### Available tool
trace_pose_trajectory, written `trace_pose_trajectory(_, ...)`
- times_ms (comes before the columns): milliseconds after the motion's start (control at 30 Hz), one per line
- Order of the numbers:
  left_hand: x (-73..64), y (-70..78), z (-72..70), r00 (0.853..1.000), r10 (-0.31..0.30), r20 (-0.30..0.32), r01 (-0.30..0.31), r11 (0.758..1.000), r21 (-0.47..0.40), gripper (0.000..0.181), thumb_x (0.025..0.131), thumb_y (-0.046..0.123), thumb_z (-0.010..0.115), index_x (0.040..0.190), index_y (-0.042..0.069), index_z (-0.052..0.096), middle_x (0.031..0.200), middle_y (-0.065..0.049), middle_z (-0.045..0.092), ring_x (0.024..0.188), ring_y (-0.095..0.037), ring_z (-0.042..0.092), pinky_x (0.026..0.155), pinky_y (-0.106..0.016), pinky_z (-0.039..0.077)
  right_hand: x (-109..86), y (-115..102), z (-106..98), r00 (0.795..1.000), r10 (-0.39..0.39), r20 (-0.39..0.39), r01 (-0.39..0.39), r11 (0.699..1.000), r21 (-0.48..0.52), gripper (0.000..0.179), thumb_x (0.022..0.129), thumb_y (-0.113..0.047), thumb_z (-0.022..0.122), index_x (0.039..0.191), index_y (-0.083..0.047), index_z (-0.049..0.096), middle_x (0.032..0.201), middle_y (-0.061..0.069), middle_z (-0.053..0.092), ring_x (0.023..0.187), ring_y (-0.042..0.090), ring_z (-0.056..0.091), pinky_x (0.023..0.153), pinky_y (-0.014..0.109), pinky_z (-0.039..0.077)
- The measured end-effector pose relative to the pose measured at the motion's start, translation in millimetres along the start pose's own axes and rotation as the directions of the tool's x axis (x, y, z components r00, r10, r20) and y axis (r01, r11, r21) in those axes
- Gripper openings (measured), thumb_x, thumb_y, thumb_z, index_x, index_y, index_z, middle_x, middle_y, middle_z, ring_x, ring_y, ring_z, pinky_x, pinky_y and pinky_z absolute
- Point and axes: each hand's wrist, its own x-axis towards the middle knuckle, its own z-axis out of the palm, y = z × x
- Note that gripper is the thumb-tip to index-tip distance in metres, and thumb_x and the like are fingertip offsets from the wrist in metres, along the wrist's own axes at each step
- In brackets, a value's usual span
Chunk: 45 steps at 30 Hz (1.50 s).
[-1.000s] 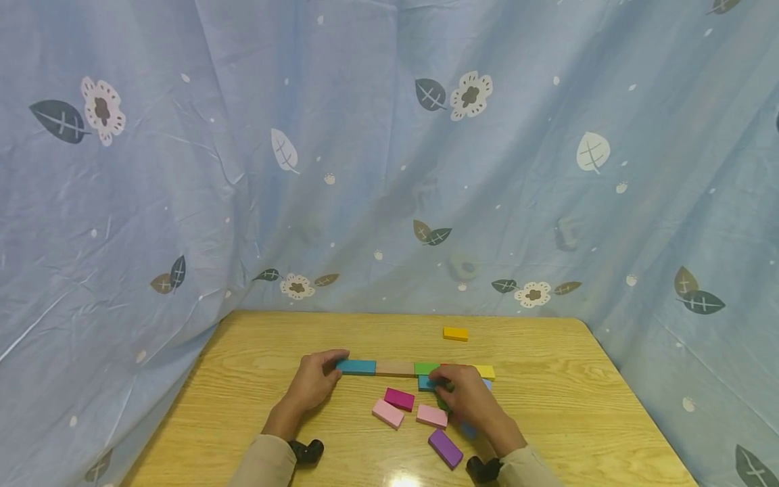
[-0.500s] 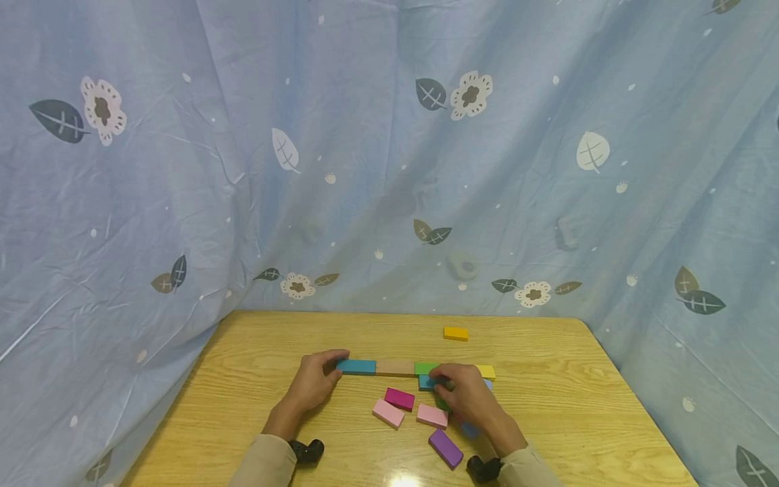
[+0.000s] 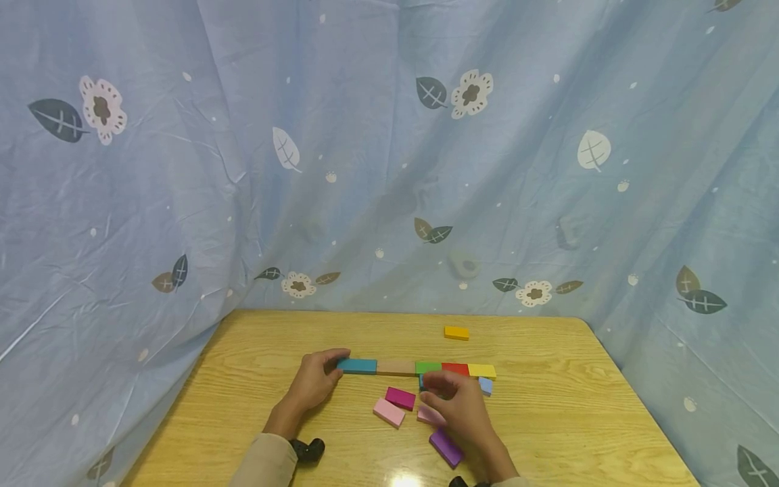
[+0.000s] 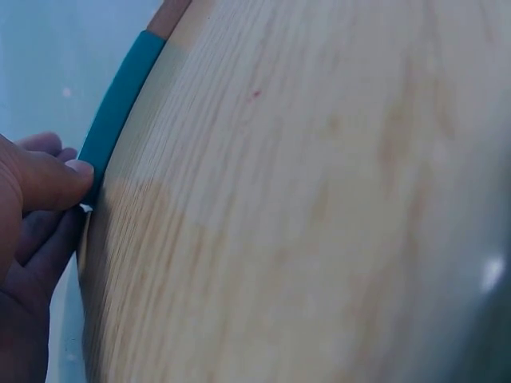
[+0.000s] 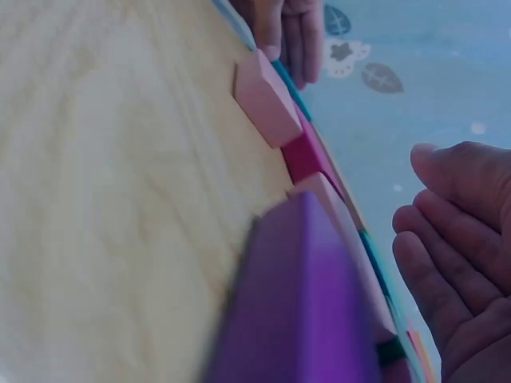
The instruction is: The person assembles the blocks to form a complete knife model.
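Observation:
My left hand (image 3: 313, 382) pinches the left end of a blue block (image 3: 358, 366), thumb in front and fingers behind. In the left wrist view the thumb touches the block's near side. This block begins a straight row that continues with a natural wood block (image 3: 396, 368), a green block (image 3: 429, 367), a red block (image 3: 455, 369) and a yellow block (image 3: 483, 370). My right hand (image 3: 462, 402) is just in front of the row, fingers loosely bent and apart from the thumb, holding nothing. It partly covers a second blue block (image 3: 421, 383) and a pink block (image 3: 429, 415).
Near the row lie a magenta block (image 3: 400, 398), another pink block (image 3: 389, 412) and a light blue block (image 3: 485, 385). A purple block (image 3: 446, 448) lies closer to me. Behind the row is an orange block (image 3: 456, 333). A patterned curtain (image 3: 365, 203) hangs beyond the wooden table (image 3: 274, 331).
My right hand has drawn back from the row towards me, and its thumb and fingers have spread. The red block shows again. My left hand stays at the blue block.

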Motion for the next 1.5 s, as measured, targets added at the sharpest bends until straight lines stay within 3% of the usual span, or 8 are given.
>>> trace_pose_trajectory(133,0.6,0.6,-0.2,1.0,0.001,-0.001,-0.001,1.0,0.01,0.045,0.097,-0.009,0.074,0.14,0.006,0.074,0.14,-0.01,0.075,0.138,-0.035,0.068,0.116,-0.052,0.056,-3.8,0.8,6.6,1.0,0.003,-0.001,-0.003,1.0,-0.013,0.031,0.089,-0.007,0.09,0.119,-0.004,0.081,0.114,0.013,0.083,0.101,0.02,0.081,0.09,0.021,0.064)
trace_pose_trajectory(400,1.4,1.3,-0.4,1.0,-0.002,0.0,0.002,1.0,0.018,0.045,0.097,-0.009,0.075,0.14,0.006,0.074,0.14,-0.01,0.076,0.139,-0.036,0.067,0.117,-0.053,0.055,-4.4,2.7,11.5,0.991,-0.12,0.066,0.126,0.987,-0.099,0.036,0.09,-0.009,0.089,0.124,-0.001,0.079,0.117,0.015,0.083,0.105,0.028,0.082,0.09,0.03,0.069)
trace_pose_trajectory(533,1.0,0.8,-0.1,1.0,-0.007,0.003,0.007,1.0,0.016,0.045,0.097,-0.008,0.075,0.14,0.007,0.075,0.14,-0.009,0.076,0.14,-0.036,0.066,0.118,-0.053,0.055,-1.7,3.3,14.5,0.984,-0.141,0.107,0.159,0.971,-0.176,0.036,0.091,-0.012,0.089,0.125,-0.004,0.08,0.118,0.011,0.083,0.107,0.026,0.082,0.092,0.033,0.069)
trace_pose_trajectory(767,0.4,0.6,0.1,1.0,0.009,0.007,-0.009,1.0,0.008,0.044,0.098,-0.008,0.075,0.139,0.006,0.075,0.139,-0.01,0.076,0.138,-0.036,0.068,0.116,-0.054,0.055,1.1,6.7,22.1,0.98,-0.147,0.136,0.181,0.94,-0.289,0.033,0.09,-0.013,0.089,0.122,-0.011,0.082,0.114,-0.002,0.083,0.102,0.016,0.079,0.087,0.025,0.065)
trace_pose_trajectory(933,1.2,0.1,-0.3,1.0,0.012,0.003,-0.012,1.0,0.011,0.044,0.098,-0.008,0.074,0.139,0.006,0.075,0.138,-0.009,0.076,0.138,-0.036,0.067,0.117,-0.054,0.055,0.3,7.4,24.4,0.975,-0.178,0.136,0.211,0.933,-0.292,0.03,0.092,-0.01,0.088,0.121,-0.01,0.082,0.112,-0.002,0.084,0.099,0.013,0.078,0.083,0.023,0.065)
trace_pose_trajectory(1133,1.6,0.4,-1.0,1.0,0.012,0.005,-0.012,1.0,0.009,0.044,0.098,-0.008,0.074,0.139,0.006,0.075,0.139,-0.009,0.076,0.139,-0.036,0.067,0.117,-0.055,0.054,4.5,2.4,22.6,0.972,-0.199,0.125,0.226,0.933,-0.278,0.026,0.097,-0.009,0.082,0.123,-0.008,0.081,0.116,0.004,0.083,0.106,0.023,0.081,0.088,0.026,0.068)
trace_pose_trajectory(1333,1.5,0.6,-0.7,1.0,0.01,-0.001,-0.01,1.0,0.01,0.044,0.097,-0.009,0.074,0.139,0.005,0.075,0.139,-0.01,0.076,0.139,-0.036,0.067,0.118,-0.055,0.054,17.7,-6.8,18.2,0.968,-0.227,0.112,0.252,0.891,-0.377,0.026,0.096,-0.01,0.083,0.121,-0.014,0.084,0.117,0.003,0.084,0.108,0.024,0.081,0.093,0.041,0.069)
trace_pose_trajectory(1500,1.4,0.2,0.3,1.0,0.014,-0.007,-0.014,1.0,0.012,0.044,0.097,-0.01,0.075,0.138,0.005,0.075,0.138,-0.01,0.076,0.138,-0.036,0.068,0.117,-0.054,0.055,25.4,-8.8,16.2,0.97,-0.193,0.151,0.24,0.871,-0.429,0.024,0.097,-0.01,0.081,0.121,-0.017,0.085,0.117,-0.001,0.084,0.109,0.018,0.078,0.094,0.041,0.067)
